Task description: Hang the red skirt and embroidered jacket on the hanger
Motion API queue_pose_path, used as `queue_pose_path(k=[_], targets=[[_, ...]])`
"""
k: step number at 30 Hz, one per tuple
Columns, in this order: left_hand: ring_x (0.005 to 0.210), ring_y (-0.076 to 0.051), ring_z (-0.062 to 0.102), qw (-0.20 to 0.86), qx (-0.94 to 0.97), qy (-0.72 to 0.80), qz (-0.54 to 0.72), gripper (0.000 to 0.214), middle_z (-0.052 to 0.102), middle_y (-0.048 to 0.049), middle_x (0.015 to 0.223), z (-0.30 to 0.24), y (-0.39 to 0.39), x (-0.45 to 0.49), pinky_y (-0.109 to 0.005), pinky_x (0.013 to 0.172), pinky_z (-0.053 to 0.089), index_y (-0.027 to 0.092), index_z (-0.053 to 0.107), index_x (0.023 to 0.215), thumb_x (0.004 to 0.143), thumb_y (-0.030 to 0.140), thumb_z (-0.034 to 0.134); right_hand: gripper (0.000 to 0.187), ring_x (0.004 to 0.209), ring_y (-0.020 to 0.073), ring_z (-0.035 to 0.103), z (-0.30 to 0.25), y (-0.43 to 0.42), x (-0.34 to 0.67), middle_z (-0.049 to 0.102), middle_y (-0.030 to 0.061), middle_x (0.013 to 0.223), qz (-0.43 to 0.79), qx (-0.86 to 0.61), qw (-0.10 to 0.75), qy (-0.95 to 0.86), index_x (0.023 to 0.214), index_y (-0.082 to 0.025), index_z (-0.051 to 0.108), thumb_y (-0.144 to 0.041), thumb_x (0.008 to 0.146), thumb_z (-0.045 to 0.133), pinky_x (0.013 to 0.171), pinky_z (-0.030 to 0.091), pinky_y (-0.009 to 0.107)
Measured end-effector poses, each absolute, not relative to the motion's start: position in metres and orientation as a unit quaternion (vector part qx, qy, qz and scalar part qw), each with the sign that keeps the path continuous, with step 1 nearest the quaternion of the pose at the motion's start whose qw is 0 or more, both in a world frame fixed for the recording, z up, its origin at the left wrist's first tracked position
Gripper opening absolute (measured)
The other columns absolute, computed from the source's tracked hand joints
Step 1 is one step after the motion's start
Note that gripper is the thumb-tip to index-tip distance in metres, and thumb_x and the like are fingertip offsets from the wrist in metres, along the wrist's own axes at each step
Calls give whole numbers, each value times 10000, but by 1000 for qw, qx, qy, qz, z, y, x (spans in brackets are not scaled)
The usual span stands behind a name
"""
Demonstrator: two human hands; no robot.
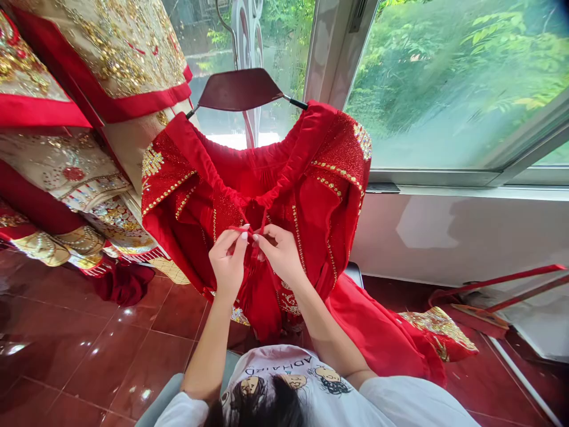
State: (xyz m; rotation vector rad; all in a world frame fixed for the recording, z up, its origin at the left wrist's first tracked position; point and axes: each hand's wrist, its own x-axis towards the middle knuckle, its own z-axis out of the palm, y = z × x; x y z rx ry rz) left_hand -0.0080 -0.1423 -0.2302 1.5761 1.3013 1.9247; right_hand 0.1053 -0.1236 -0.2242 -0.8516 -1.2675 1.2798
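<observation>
At the front neckline of a bright red satin garment trimmed with gold bead rows and pale jewelled shoulder patches [284,201], a thin red fabric cord [249,232] lies between two bare hands. The left hand [229,258] pinches the cord between thumb and index finger, and the right hand [281,252] does likewise just beside it, the tips of the two hands nearly meeting; how the cord passes between them is too small to tell. The garment hangs from a dark maroon, broad-topped hanger [240,90] in front of a metal-framed glass window [453,89], its gathered neck facing the person, who wears a white printed T-shirt [400,403]. To the left, near the garment, hang cream and red costumes thick with gold sequins and beads [128,53], above a glossy dark red tiled floor [178,311]. To the right of the forearms, a length of smooth red cloth [377,323] spreads low down toward a gold-embroidered end, and a reddish long-handled tool [473,317] stands near that end, by the white wall [413,231].
</observation>
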Motion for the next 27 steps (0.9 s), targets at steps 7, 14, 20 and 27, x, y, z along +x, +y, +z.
queue_pose_path(k=[7, 14, 20, 27], targets=[[703, -109, 563, -23, 624, 500, 600, 32, 590, -4, 803, -208, -130, -4, -215, 637, 464, 189, 694, 809, 782, 176, 683, 173, 544, 92, 384, -229, -125, 102, 435, -50, 599, 409, -384, 550, -619, 708, -201, 436, -298, 842, 486, 517, 308, 227], [866, -152, 624, 210, 536, 510, 639, 294, 625, -32, 929, -212, -118, -1, -276, 794, 500, 185, 494, 1001, 728, 105, 569, 160, 566, 103, 382, -233, -125, 100, 462, -39, 625, 403, -382, 528, -643, 730, -202, 442, -304, 851, 469, 534, 297, 235], [820, -129, 642, 360, 500, 437, 655, 196, 675, -31, 862, -213, -120, -10, -229, 755, 507, 159, 638, 886, 700, 191, 691, 186, 566, 96, 388, -231, -125, 102, 494, -36, 662, 434, -364, 530, -631, 745, -192, 482, -337, 859, 501, 542, 313, 235], [587, -56, 509, 560, 300, 353, 687, 411, 576, 40, 688, -223, -124, -22, -169, 547, 430, 195, 658, 813, 471, 224, 884, 173, 663, 115, 528, -228, -125, 102, 606, -4, 745, 480, -327, 531, -617, 791, -180, 544, -337, 862, 523, 632, 405, 235]])
